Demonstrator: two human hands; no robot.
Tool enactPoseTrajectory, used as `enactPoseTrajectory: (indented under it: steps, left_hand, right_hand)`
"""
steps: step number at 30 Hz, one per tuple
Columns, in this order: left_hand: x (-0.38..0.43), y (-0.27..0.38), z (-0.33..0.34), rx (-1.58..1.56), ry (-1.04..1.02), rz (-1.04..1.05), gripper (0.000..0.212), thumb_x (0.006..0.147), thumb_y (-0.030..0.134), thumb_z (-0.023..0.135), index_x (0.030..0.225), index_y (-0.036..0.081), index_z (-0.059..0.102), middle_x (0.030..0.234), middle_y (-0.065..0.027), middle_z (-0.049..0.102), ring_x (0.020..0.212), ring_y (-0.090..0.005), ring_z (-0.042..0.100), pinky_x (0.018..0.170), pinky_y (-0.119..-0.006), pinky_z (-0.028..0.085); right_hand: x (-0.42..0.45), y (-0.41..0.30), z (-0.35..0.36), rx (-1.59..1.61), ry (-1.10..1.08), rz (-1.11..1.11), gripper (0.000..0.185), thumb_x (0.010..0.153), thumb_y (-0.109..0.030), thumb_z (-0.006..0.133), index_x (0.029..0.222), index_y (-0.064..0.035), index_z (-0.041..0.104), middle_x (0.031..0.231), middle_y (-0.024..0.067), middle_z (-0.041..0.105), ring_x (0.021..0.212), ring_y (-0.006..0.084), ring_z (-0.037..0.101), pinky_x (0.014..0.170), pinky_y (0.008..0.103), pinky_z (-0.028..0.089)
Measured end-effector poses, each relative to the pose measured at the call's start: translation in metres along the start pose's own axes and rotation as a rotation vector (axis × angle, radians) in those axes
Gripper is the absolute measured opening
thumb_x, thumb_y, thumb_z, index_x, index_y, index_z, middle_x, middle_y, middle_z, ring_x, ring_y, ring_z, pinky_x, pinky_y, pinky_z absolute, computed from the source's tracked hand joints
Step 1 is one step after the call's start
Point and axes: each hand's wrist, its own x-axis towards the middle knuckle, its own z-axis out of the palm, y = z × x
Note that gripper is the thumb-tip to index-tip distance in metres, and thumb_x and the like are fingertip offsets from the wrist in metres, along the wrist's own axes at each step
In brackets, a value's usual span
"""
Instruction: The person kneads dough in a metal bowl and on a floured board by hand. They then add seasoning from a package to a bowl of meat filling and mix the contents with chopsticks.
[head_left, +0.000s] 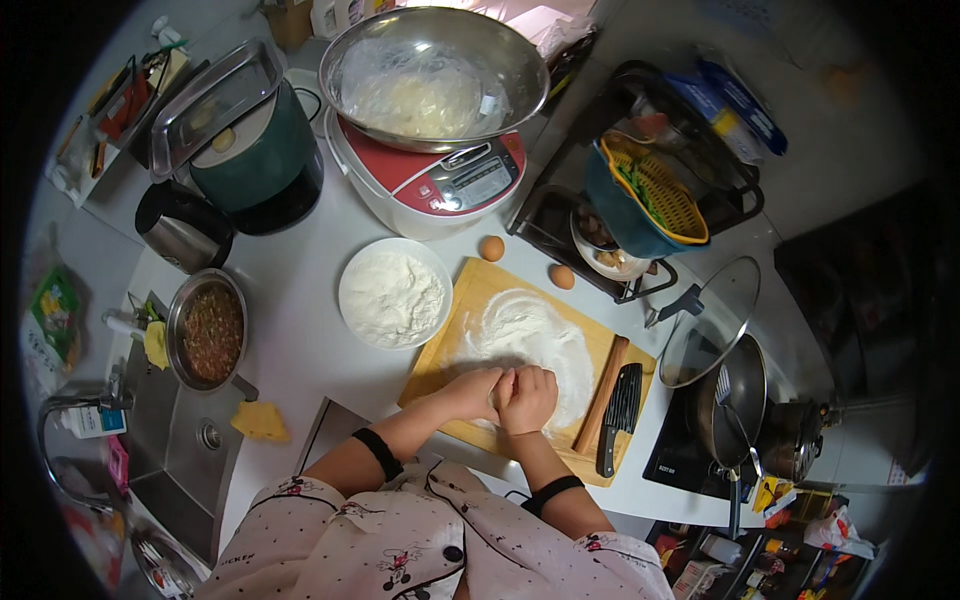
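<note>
Above the near part of a floured wooden cutting board (442, 341), my left hand (474, 394) and my right hand (528, 397) are pressed together, fingers curled. A pale sliver shows between them, apparently dough; the hands hide most of it. Loose white flour (525, 330) is spread over the board beyond my hands. Along the board's right side lie a wooden rolling pin (602, 394) and a black-handled kitchen knife (621, 416) in a dark patterned finish. A white bowl of flour (395, 294) stands at the board's far left.
Two eggs, one brown egg (491, 248) and another egg (562, 277), sit behind the board. A steel bowl (435, 82) with plastic-covered dough rests on a red rice cooker (457, 180). Minced filling fills a metal bowl (208, 330) by the sink (180, 442). At right stands a frying pan (724, 420).
</note>
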Motion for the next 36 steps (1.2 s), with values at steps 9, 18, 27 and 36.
enactPoseTrajectory:
  steps: [9,18,27,36]
  left_hand:
    - [0.011,0.025,-0.018,0.231,-0.1,-0.238,0.063,0.064,0.041,0.074,0.099,-0.007,0.052,0.095,-0.0243,0.06,0.094,-0.0351,0.059,0.08,-0.038,0.047]
    - [0.051,0.01,-0.006,0.324,-0.004,-0.015,0.053,0.063,0.027,0.077,0.11,0.008,0.06,0.099,-0.0155,0.063,0.094,-0.0319,0.06,0.083,-0.039,0.047]
    - [0.006,0.016,0.007,0.103,0.09,-0.002,0.038,0.06,0.017,0.077,0.089,0.004,0.056,0.087,-0.0124,0.059,0.084,-0.0286,0.057,0.072,-0.037,0.045]
    - [0.003,0.001,-0.009,-0.052,0.02,-0.058,0.036,0.065,0.017,0.075,0.091,0.0,0.056,0.083,-0.0139,0.06,0.076,-0.0239,0.057,0.067,-0.035,0.045]
  right_hand:
    - [0.021,0.037,0.021,-0.015,0.008,0.011,0.01,0.076,-0.015,0.058,0.073,-0.0061,0.056,0.069,0.01,0.057,0.068,0.0303,0.054,0.061,0.0406,0.044]
    - [-0.049,0.07,-0.014,0.222,-0.116,0.551,0.038,0.089,-0.033,0.051,0.091,0.0029,0.063,0.082,0.0189,0.064,0.074,0.0315,0.06,0.069,0.0393,0.048]
    - [-0.005,0.002,-0.033,0.379,-0.089,0.753,0.033,0.086,-0.029,0.058,0.068,-0.0016,0.061,0.06,0.0097,0.058,0.051,0.0205,0.054,0.051,0.0338,0.042]
    - [-0.002,0.011,0.012,-0.059,0.074,0.224,0.017,0.082,-0.017,0.055,0.073,-0.0028,0.057,0.073,0.0147,0.055,0.071,0.0336,0.051,0.065,0.043,0.041]
